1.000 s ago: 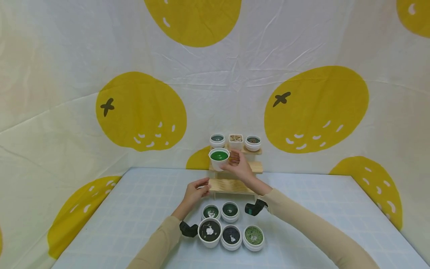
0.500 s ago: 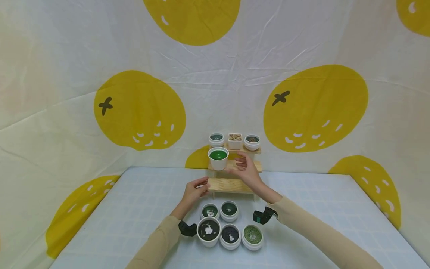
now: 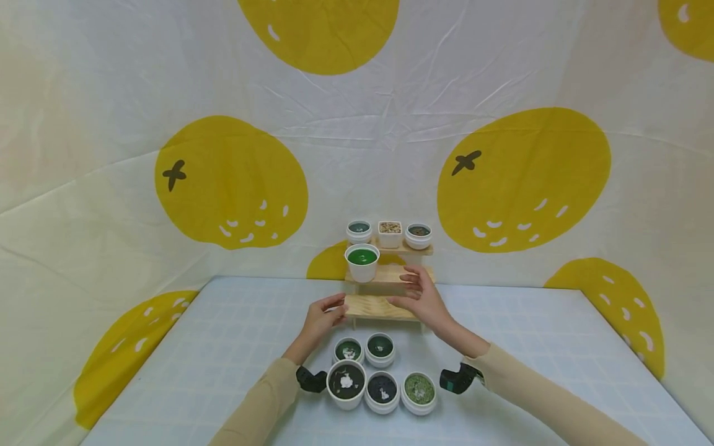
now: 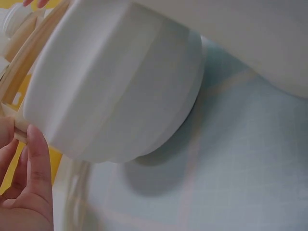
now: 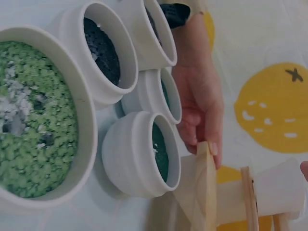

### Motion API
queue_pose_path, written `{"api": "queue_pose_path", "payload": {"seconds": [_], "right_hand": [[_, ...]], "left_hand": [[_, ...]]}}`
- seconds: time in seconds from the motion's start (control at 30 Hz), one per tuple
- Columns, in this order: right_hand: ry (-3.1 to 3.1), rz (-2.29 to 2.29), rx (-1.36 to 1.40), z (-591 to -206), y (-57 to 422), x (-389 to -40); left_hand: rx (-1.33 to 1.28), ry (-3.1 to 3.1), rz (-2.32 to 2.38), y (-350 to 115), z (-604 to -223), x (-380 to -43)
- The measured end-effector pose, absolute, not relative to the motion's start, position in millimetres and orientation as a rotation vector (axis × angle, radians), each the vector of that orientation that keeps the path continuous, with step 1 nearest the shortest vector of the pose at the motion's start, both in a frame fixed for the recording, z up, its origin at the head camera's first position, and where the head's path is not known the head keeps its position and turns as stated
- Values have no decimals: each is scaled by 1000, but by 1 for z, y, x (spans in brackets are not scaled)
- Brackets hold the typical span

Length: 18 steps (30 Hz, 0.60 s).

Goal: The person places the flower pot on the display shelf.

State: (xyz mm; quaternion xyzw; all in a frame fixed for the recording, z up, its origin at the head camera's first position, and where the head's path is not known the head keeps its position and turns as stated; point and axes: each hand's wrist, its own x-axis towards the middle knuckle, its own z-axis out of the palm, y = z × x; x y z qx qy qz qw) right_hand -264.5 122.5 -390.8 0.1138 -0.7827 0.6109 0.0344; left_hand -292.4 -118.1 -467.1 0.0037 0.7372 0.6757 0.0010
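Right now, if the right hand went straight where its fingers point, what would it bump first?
Probably the bright green white cup on the middle step of the wooden stand: the right hand points toward it in the head view. Depth is unclear, so it might brush the step first.

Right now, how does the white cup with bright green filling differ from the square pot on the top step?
The cup has a round rim, the pot a square one. The cup's filling is bright green, the pot's is speckled tan. The cup stands on the middle step, the pot on the top step. Both are white and upright.
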Motion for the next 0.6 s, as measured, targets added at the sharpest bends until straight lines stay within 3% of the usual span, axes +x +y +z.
{"api": "queue_pose_path", "payload": {"seconds": [0.27, 0.6], "right_hand": [[-2536, 1845, 430, -402, 138, -250], [-2574, 1808, 719, -422, 157, -235]], "left_hand": [[-11, 2334, 2100, -119, -467, -293], [-4, 2331, 2094, -118, -468, -294]]}}
